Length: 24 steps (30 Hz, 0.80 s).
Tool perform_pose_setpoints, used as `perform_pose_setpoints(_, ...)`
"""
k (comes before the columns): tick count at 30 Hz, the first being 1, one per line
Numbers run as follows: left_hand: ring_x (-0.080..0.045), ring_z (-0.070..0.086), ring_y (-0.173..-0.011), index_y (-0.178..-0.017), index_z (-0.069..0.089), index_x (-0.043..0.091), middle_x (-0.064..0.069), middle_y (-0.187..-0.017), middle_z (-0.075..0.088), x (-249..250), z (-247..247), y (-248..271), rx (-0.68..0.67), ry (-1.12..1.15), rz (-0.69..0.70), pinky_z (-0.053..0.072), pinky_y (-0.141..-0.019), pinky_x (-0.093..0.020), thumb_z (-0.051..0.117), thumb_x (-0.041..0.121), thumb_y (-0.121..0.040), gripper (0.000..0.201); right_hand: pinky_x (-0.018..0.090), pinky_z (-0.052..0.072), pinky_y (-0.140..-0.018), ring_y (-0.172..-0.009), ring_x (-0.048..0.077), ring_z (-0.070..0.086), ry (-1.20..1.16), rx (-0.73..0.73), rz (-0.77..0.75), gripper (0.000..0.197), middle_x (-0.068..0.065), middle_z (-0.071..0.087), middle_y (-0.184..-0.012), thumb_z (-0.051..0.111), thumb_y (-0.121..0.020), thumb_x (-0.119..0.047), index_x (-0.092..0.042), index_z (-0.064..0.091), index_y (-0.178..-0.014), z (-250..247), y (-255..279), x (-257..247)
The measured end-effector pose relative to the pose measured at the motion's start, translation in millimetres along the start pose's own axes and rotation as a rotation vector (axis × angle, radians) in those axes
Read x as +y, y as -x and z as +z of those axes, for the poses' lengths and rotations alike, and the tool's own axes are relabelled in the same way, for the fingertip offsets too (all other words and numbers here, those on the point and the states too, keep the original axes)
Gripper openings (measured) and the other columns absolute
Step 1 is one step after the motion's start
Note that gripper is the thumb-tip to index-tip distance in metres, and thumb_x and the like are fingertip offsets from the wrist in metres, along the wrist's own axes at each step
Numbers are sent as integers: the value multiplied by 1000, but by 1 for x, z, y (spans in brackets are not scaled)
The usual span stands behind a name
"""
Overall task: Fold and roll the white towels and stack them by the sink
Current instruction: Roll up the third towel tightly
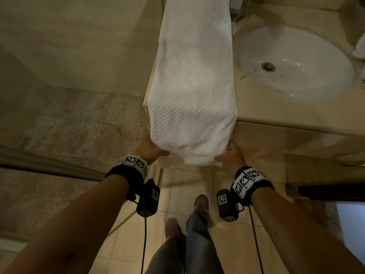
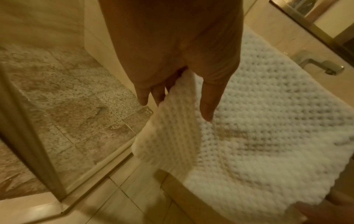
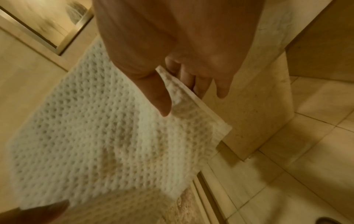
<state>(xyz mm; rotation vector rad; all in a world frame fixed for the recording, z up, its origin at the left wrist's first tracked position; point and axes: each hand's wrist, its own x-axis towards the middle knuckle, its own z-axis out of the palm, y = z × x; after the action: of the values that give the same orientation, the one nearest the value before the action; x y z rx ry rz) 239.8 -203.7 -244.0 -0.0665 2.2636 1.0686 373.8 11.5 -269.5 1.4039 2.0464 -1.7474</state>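
Both hands hold the near end of a long white waffle-weave towel [image 1: 192, 91]. The person's left hand [image 1: 151, 150] pinches the towel's near left corner, thumb on top and fingers underneath; in the left wrist view the cloth passes between thumb and fingers [image 2: 145, 97]. The right hand [image 1: 232, 157] pinches the near right corner the same way, the hemmed edge caught between its thumb and fingers [image 3: 201, 86].

Black wrist straps [image 1: 250, 181] carry black-and-white square code markers; no readable words show on them.

From the hands the towel, folded into a narrow strip, runs straight away along a beige stone counter [image 1: 276, 113], its near end hanging off the front edge. Its surface shows a small, regular honeycomb texture and looks smooth, with a slight sag between the hands. Beyond the right hand, just beside the towel, an oval white sink basin [image 1: 308, 56] is set into the counter. Below the hands lies a beige tiled floor [image 1: 177, 194].
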Motion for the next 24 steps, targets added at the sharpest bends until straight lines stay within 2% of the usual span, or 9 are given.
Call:
perform_pose_setpoints(4,-25,54,-108,-130,43,9,-5,-118,56,-13,6,12,-92,31,-70,50,-86,-37,84,7,-63,78,39,49,-95,-108,26,60,92,-127,100,46,6,63,-115,72,-82,-8,-6,58,-126,4,17,22)
perform_pose_setpoints(7,-31,61,-103,-112,59,5,-11,-111,64,-25,11,21,-185,8,-104,56,-83,-45,74,1,-71,44,37,51,-91,-103,27,62,77,-143,115,42,8,65,-111,73,-84,-21,-3,62,-121,7,28,36)
perform_pose_setpoints(9,-34,64,-99,-102,64,3,-16,-105,67,-35,11,23,-156,-69,-88,56,-81,-50,63,9,-80,23,35,50,-90,-99,25,62,72,-123,112,37,7,66,-107,71,-86,-24,-5,65,-117,6,35,40)
perform_pose_setpoints(13,-33,64,-91,-111,56,10,-14,-106,63,-40,3,39,-40,-146,-71,58,-72,-44,44,20,-95,22,48,51,-95,-102,27,65,0,-95,131,27,8,68,-114,72,-84,-31,-17,65,-106,-2,45,50)
perform_pose_setpoints(15,-36,63,-89,-118,48,16,-15,-111,58,-39,-1,50,-5,-127,-70,58,-69,-45,39,18,-98,22,50,55,-87,-99,28,65,-67,-72,129,25,10,67,-114,71,-86,-27,-15,61,-106,-7,52,50)
perform_pose_setpoints(16,-37,65,-84,-122,42,21,-15,-111,55,-38,-2,56,-11,-61,-82,59,-63,-44,38,15,-99,24,49,58,-80,-95,29,66,-121,-44,124,27,11,64,-115,70,-87,-23,-12,57,-107,-10,57,48)
perform_pose_setpoints(19,-30,65,-61,-124,28,39,-16,-98,52,-32,-6,74,-56,122,-106,54,-43,-30,38,6,-99,42,40,60,-62,-69,29,69,-203,27,67,37,8,56,-113,68,-89,-18,-15,41,-113,-15,69,43)
perform_pose_setpoints(21,-24,58,-51,-117,29,33,-17,-86,53,-29,-7,82,-40,183,-79,51,-40,-28,38,10,-100,30,36,59,-57,-65,29,68,-165,38,-30,36,7,55,-113,66,-90,-19,-23,37,-112,-19,76,37)
perform_pose_setpoints(24,-21,56,-46,-102,42,13,-16,-78,54,-33,-11,88,-21,269,-57,56,-45,-35,44,13,-99,4,30,57,-53,-65,27,67,-187,-26,-100,16,8,51,-117,59,-94,-10,-22,48,-96,-20,84,27)
